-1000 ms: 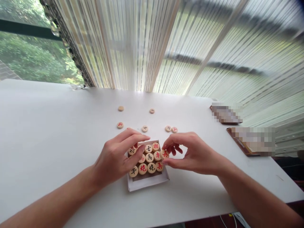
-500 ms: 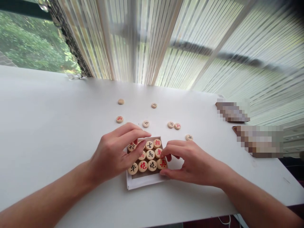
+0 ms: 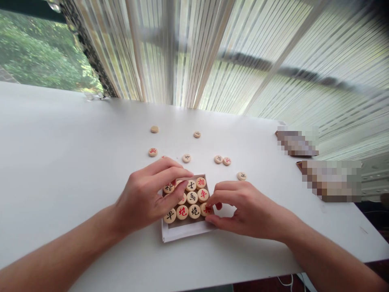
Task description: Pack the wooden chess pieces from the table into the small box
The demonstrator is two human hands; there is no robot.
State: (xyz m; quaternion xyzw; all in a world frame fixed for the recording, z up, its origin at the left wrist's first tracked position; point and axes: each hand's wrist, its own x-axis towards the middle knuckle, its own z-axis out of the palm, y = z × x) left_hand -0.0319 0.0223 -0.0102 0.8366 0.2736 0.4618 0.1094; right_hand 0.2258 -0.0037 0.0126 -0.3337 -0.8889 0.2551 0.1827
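A shallow white cardboard box [image 3: 185,234] holds round wooden Chinese chess pieces in rows, with red or black characters facing up. My right hand [image 3: 243,209] pinches a red-marked Chinese chess piece [image 3: 206,210] at the near right corner, thumb and index finger on its edge. Over the far left part of the box, my left hand [image 3: 152,190] is bent with thumb and index finger apart. It covers some pieces. Beside the right fingertips lies another red piece [image 3: 203,195], and a black one [image 3: 194,211] sits left of the pinched piece.
Loose pieces lie beyond the box on the white table [image 3: 91,162], among them a blank-topped one [image 3: 154,129], a red one [image 3: 152,152] and a touching pair [image 3: 223,160]. Two blurred-out flat objects [image 3: 331,181] stand at right. A string curtain [image 3: 188,52] hangs behind.
My right index finger has come down from beside the red piece above onto the corner piece, covering more of it. My left hand and the box stay nearly still.
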